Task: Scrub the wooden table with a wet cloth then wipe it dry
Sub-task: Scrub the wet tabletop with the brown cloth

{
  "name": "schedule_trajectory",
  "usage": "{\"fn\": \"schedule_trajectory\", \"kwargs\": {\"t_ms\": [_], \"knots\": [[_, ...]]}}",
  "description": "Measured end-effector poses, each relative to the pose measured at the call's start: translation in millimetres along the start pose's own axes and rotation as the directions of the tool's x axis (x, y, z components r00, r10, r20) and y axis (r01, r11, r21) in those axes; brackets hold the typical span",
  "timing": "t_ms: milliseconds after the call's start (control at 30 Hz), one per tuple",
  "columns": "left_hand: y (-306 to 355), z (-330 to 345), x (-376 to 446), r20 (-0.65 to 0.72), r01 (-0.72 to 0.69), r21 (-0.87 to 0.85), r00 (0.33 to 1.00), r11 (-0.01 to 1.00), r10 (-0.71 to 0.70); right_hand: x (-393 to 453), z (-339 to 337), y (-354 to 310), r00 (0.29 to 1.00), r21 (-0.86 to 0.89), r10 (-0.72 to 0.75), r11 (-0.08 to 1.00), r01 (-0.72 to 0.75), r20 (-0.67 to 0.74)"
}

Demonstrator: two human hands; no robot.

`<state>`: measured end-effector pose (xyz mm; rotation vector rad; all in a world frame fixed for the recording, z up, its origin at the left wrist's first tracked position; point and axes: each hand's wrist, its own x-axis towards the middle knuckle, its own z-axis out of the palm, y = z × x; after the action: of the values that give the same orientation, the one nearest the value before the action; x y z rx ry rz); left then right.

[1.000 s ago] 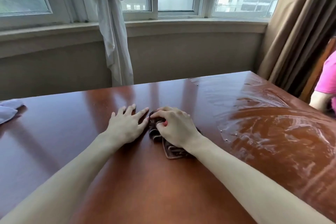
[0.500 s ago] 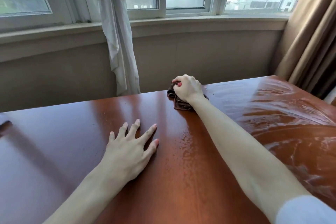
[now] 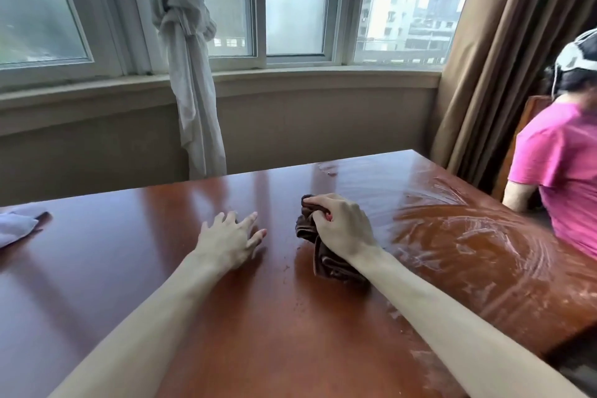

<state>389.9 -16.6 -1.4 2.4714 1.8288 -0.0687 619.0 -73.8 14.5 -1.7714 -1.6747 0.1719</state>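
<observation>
Two bare hands work on a glossy reddish-brown wooden surface (image 3: 265, 317) below a bay window. The right hand (image 3: 339, 229) has its grip curled round a bunched dark brown cloth (image 3: 323, 260), fingers and thumb closed over the upper folds while the rest of the cloth trails back under the wrist, pressed to the wood near the middle of the top. The left hand (image 3: 231, 239) lies just beside it, apart from the cloth, fingers spread and straight with the tips touching the wood. To the right of the cloth the surface carries swirled, whitish wet streaks (image 3: 468, 236) that reach to the far right edge; a few droplets sit near the cloth. A pale lavender cloth (image 3: 16, 226) lies at the far left edge, well apart from both hands. A knotted white curtain (image 3: 190, 74) hangs before the window, a tan drape (image 3: 504, 58) at right. Beside the table's right end a person in a pink shirt (image 3: 562, 171) is turned away. No brand, label or writing can be read anywhere.
</observation>
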Motion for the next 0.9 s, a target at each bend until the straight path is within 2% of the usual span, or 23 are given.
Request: {"fn": "schedule_trajectory", "kwargs": {"t_ms": [133, 300, 400, 600, 767, 900], "knots": [[9.6, 1.5, -26.7, 0.075, 0.026, -0.085, 0.997, 0.996, -0.02, -75.2, -9.7, 3.1, 0.998, -0.108, 0.016, 0.994, -0.009, 0.059], [-0.3, 7.2, -38.4, 0.139, 0.027, -0.043, 0.99, 0.999, -0.021, -85.5, -17.8, 0.5, 0.966, -0.138, -0.007, 0.989, 0.044, 0.26], [-2.3, 15.5, -37.1, 0.119, 0.012, 0.005, 0.993, 1.0, -0.013, -80.1, -12.8, 7.3, 0.981, -0.101, -0.03, 0.994, 0.05, 0.191], [-1.8, 18.6, -33.6, 0.093, -0.005, 0.056, 0.996, 0.998, 0.0, 37.2, 29.7, 23.8, 0.997, -0.134, -0.009, 0.991, 0.02, 0.081], [-1.4, 26.4, -29.2, 0.076, -0.002, 0.097, 0.997, 0.995, -0.006, 164.9, 70.1, 51.1, 0.993, -0.168, 0.117, 0.979, -0.115, -0.001], [-0.4, 25.4, -28.3, 0.097, 0.007, 0.103, 0.995, 0.995, -0.017, 213.6, 84.6, 60.7, 0.992, -0.189, 0.128, 0.974, -0.128, -0.014]]}}
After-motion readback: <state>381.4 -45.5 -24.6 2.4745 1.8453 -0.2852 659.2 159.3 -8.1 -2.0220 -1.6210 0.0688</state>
